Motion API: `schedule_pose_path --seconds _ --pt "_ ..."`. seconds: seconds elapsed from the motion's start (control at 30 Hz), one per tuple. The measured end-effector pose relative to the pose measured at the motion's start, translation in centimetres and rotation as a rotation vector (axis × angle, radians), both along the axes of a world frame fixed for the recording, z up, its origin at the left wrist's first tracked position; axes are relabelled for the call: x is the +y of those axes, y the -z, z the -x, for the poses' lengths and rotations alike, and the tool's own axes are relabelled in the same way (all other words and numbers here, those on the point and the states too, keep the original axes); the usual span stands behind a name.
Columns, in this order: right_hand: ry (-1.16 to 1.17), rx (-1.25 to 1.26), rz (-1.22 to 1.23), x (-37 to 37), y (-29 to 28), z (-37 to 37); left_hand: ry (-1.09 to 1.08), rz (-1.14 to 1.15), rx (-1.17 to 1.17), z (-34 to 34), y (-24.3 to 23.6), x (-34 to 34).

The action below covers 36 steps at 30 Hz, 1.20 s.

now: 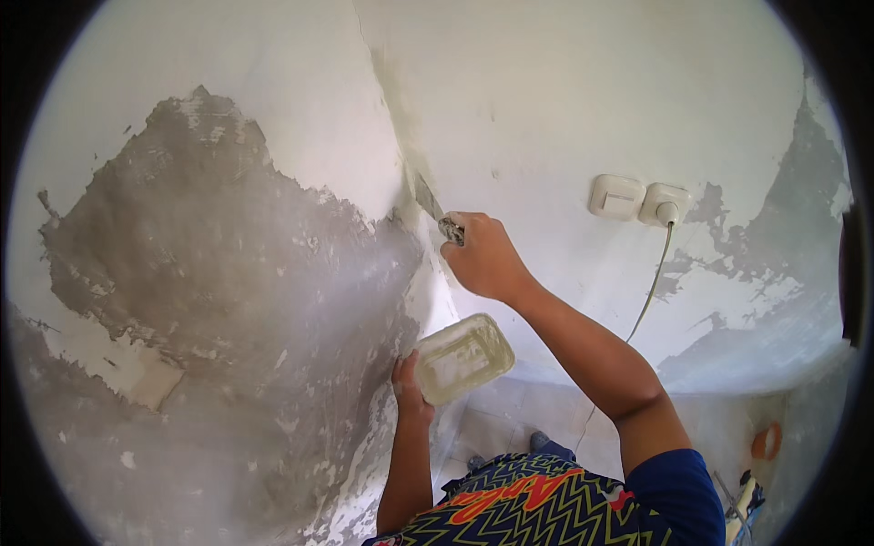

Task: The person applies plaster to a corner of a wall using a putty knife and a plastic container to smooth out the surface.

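Note:
My right hand (484, 257) is closed round the handle of a putty knife (426, 197). The blade lies against the wall corner, where a strip of damp-looking filler (391, 91) runs upward along the joint. Lower down, my left hand (408, 387) grips the side of a shallow rectangular plastic tub (460, 358), tilted so its inside shows. Pale putty smears its bottom and walls. Most of the left fingers are hidden behind the tub.
On the left wall, a large grey patch (209, 237) shows where paint has come off. A light switch (618, 197) and a socket (665, 205) with a plugged-in cable (648, 296) sit on the right wall. An orange-brown ring-shaped thing (767, 442) is at the lower right.

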State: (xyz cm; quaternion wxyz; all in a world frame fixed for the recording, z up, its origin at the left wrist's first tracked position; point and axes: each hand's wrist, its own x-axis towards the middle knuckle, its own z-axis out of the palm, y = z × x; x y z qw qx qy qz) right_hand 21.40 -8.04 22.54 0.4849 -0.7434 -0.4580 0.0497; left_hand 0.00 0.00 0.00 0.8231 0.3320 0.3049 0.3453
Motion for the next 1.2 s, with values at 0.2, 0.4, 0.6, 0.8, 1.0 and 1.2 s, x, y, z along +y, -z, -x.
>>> schedule_pose_path --seconds 0.2,0.4,0.6,0.8,1.0,1.2 --pt "-0.002 -0.075 -0.133 0.5 -1.9 -1.9 -0.135 0.007 0.053 0.0 -1.0 -2.1" --pt "0.026 0.027 0.011 1.4 -2.3 -3.1 -0.13 -0.005 0.032 0.2 -1.9 -2.4" --pt "0.021 -0.001 0.107 2.0 -3.4 -2.6 -0.111 -0.008 0.014 0.5 -1.3 -2.2" --pt "-0.017 0.202 0.218 1.3 -6.9 -2.1 -0.115 0.002 0.032 0.4 0.4 -1.4" --pt "0.055 -0.111 0.032 3.8 -4.9 0.5 -0.106 0.021 0.067 -0.1 0.7 -1.1" --pt "0.016 -0.146 0.02 4.2 -2.8 4.9 -0.013 0.047 0.049 -1.7 3.2 -1.3"
